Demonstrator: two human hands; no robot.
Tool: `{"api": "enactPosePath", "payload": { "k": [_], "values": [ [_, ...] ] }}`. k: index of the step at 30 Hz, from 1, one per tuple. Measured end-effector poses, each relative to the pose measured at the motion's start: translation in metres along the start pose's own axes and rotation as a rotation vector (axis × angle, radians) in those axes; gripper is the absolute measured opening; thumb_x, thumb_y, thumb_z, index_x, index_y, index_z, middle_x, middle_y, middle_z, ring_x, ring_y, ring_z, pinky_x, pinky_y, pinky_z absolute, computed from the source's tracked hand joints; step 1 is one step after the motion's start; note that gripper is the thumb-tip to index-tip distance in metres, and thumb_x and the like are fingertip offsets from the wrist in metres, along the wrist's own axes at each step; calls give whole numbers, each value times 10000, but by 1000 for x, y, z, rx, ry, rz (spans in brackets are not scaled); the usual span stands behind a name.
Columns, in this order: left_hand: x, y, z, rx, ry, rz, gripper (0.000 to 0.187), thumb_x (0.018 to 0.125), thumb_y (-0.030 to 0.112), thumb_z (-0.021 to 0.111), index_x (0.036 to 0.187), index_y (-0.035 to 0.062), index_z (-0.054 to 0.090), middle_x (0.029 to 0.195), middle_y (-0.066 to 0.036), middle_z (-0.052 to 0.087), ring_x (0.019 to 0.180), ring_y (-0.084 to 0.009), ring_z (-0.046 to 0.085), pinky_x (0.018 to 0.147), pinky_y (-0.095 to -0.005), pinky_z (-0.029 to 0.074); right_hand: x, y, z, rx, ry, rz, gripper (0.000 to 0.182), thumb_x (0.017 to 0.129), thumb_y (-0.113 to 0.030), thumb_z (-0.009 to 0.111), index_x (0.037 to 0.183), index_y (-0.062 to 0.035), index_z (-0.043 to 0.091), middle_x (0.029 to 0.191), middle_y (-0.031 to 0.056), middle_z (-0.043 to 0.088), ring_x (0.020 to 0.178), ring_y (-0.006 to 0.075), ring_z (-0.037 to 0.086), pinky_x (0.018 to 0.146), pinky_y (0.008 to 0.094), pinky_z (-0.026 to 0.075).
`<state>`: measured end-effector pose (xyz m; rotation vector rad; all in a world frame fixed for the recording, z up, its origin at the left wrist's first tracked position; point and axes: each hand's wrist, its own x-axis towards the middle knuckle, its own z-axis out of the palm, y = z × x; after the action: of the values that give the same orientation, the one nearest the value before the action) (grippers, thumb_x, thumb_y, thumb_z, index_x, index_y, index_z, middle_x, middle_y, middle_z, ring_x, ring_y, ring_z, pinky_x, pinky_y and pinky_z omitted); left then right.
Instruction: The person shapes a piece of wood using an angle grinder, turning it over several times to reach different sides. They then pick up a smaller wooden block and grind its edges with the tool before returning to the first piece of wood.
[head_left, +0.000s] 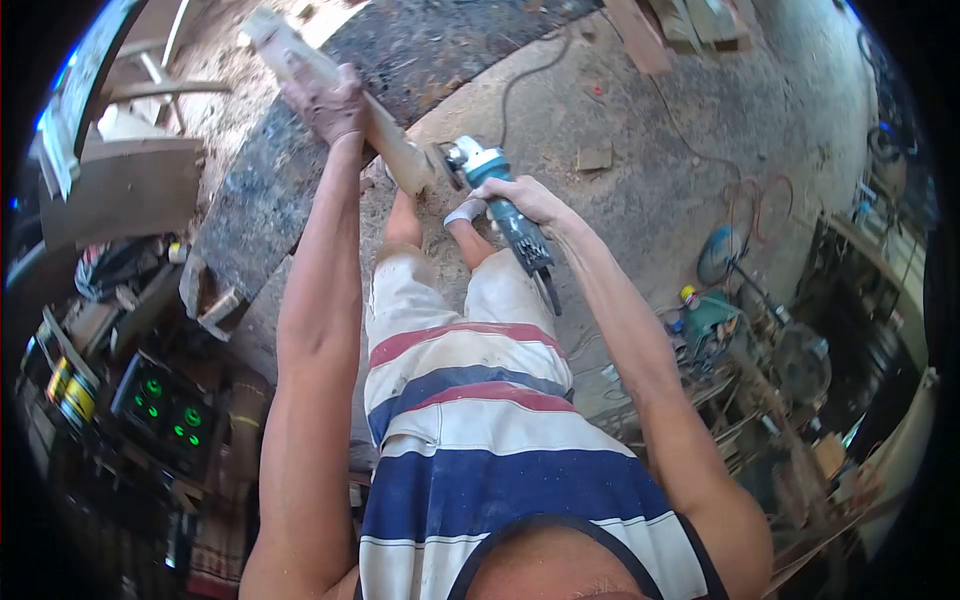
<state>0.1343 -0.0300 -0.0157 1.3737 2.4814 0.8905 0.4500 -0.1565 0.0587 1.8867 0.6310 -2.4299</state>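
A long pale piece of wood (pixel 392 142) lies slantwise over the edge of a dark, stained bench top (pixel 262 185). My left hand (pixel 335 106) is wrapped round its upper part. In my right hand (pixel 525 200) is a teal angle grinder (pixel 518 228), gripped by its body. The grinder's disc points at the near end of the wood, just right of it; whether they touch I cannot tell. A dark cord runs up from near the grinder's head across the floor.
Sawdust (pixel 222 92) and wooden pieces lie at the upper left. A small wood block (pixel 594 156) is on the floor (pixel 640 230). A fan (pixel 716 254) and assorted clutter stand at the right. A black device with green lights (pixel 165 412) is at the lower left.
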Motion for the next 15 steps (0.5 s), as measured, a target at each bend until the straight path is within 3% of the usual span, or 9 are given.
{"api": "enactPosePath", "payload": {
  "k": [4,7,10,13,15],
  "values": [
    [2,2,1,-44,-18,-45,989,923,413,722,1769,131,293,1672,-506,294,1593,-608,321,1347,-568,262,1,-3,5,-46,-20,21,456,910,-461,800,996,-13,812,766,76,747,629,170,721,575,314,558],
    [2,3,-1,-44,-37,-67,995,924,415,725,1772,135,287,1692,-494,270,1598,-608,316,1344,-558,276,-4,-3,4,-22,2,37,460,855,-453,859,918,2,829,806,98,777,666,177,731,627,326,564],
    [0,7,-3,-37,-41,-87,994,926,411,726,1774,138,283,1704,-486,255,1600,-607,314,1340,-556,287,7,5,-4,-56,-10,13,466,848,-455,869,930,1,822,821,98,779,675,184,733,626,323,561],
    [0,11,-5,-40,-36,-118,997,900,362,735,1743,40,311,1673,-437,321,1545,-563,398,1321,-537,308,2,0,-7,-91,-19,29,478,848,-462,868,948,2,817,819,98,776,677,187,731,621,326,562],
    [0,11,-3,-15,-22,-96,995,898,367,735,1743,51,316,1670,-434,338,1553,-563,389,1322,-539,308,-5,-10,-7,-96,-19,32,488,852,-468,862,958,5,814,814,99,772,675,185,729,615,328,561]
  ]
}}
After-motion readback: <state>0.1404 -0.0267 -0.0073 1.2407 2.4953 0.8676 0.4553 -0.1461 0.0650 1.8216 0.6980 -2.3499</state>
